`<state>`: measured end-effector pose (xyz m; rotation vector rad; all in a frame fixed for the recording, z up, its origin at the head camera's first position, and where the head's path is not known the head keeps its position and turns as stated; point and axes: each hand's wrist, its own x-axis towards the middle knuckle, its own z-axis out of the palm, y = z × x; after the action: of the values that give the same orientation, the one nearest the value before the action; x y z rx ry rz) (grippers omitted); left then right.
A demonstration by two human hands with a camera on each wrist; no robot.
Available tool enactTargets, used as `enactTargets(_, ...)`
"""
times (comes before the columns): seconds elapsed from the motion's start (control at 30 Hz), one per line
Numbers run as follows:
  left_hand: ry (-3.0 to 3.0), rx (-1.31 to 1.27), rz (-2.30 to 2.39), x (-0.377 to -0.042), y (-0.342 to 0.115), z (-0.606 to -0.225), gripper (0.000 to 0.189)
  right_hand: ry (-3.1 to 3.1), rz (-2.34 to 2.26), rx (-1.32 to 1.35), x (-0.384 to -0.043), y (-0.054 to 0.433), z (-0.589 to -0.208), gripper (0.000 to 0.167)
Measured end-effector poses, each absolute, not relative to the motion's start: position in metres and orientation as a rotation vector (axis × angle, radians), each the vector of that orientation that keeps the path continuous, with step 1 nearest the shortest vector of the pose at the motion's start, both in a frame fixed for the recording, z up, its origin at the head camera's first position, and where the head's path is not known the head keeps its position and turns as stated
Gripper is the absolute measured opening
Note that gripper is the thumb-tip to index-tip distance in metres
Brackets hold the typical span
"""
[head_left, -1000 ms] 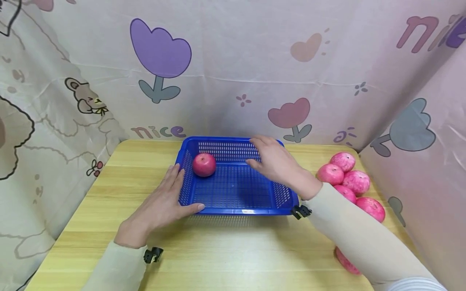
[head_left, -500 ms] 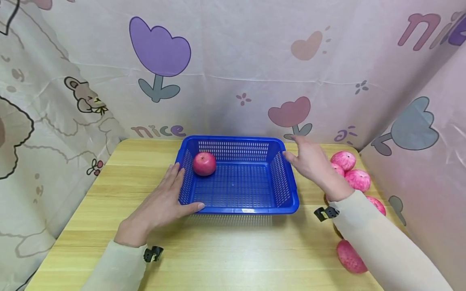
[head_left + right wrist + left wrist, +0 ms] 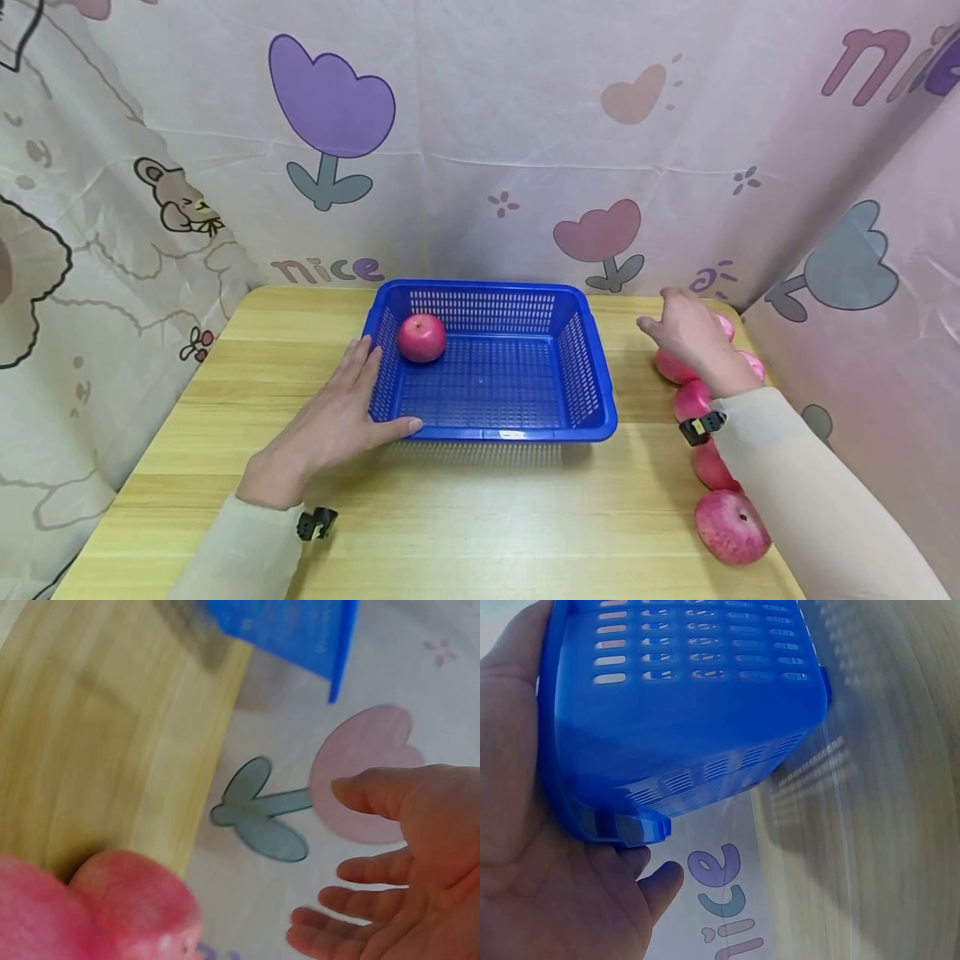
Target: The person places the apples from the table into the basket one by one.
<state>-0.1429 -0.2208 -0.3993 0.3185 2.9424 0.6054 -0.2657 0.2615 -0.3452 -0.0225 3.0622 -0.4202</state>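
A blue plastic basket [image 3: 495, 434] with slotted walls stands toward the back of the table. One red apple [image 3: 422, 338] sits inside it at the left. My left hand [image 3: 326, 429] rests on the basket's near left corner, fingers stretched along the left rim and thumb on the front rim. In the left wrist view the palm lies against the blue rim. Over the group of apples [image 3: 692, 401] at the right, my right hand [image 3: 693, 337] is held with nothing in it. The right wrist view shows its fingers loosely spread, apart from two apples [image 3: 139, 911].
Several apples line the table's right side, the nearest apple [image 3: 732, 527] close to the right edge and partly beside my sleeve. A printed curtain [image 3: 465, 108] hangs right behind the wooden table [image 3: 480, 517] and along both sides.
My right hand has moved from over the basket out to the right, above the apples. My left hand, the basket and the apple inside it stay in place.
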Motion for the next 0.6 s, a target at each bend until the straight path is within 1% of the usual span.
enactTargets(0.23,2.947,0.323,0.619,-0.143,-0.22,-0.401,0.132,2.967,-0.228,0.104,-0.27,0.278,-0.358,0.056)
enactTargets(0.37,2.943,0.319,0.622,-0.143,-0.22,-0.401,0.135,2.904,-0.229,0.161,-0.272,0.285,-0.363,0.053)
enactTargets(0.6,2.938,0.315,0.623,-0.142,-0.219,-0.4,0.135,2.77,-0.266,0.227,-0.274,0.294,-0.367,0.038)
